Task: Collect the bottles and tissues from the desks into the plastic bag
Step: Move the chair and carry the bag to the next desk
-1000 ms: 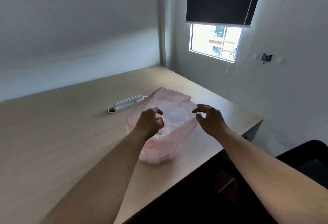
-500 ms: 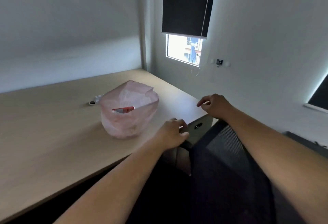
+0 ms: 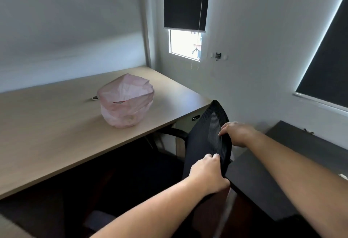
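1. The left hand (image 3: pixel 207 171) is gripping the side edge of the chair (image 3: pixel 205 130) back, with its fingers curled together round the black mesh.
2. The right hand (image 3: pixel 238 134) is gripping the upper edge of the same back, with its fingers bent over the mesh and lying close together.
3. The bag (image 3: pixel 126 109) is sitting upright on the desk (image 3: pixel 47 124), well apart from both hands, with its mouth gaping open.
4. A red-and-white item (image 3: pixel 119 102) is showing at the bag's mouth; I cannot tell what else is lying inside.
5. The chair is standing near the desk's corner, between it and a dark desk (image 3: pixel 273 171) on the right.
6. A blind (image 3: pixel 184 0) is hanging partway down over the window (image 3: pixel 185 43) behind the desk.
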A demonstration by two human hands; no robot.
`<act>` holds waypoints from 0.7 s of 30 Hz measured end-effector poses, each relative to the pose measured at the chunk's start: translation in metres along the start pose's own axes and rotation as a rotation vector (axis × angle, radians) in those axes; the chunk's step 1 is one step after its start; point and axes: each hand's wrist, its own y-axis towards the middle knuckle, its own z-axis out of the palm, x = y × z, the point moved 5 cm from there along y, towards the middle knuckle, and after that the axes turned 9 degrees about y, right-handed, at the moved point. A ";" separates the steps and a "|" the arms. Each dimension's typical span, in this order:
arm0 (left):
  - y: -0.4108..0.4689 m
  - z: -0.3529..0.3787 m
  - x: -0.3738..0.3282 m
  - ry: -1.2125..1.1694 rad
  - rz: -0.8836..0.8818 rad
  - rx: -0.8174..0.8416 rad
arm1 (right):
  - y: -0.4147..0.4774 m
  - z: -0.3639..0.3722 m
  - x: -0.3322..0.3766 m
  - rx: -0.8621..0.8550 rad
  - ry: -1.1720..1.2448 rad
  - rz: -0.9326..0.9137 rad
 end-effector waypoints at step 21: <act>-0.076 -0.030 0.141 0.412 -0.389 -0.001 | 0.042 0.037 0.103 0.075 -0.024 -0.280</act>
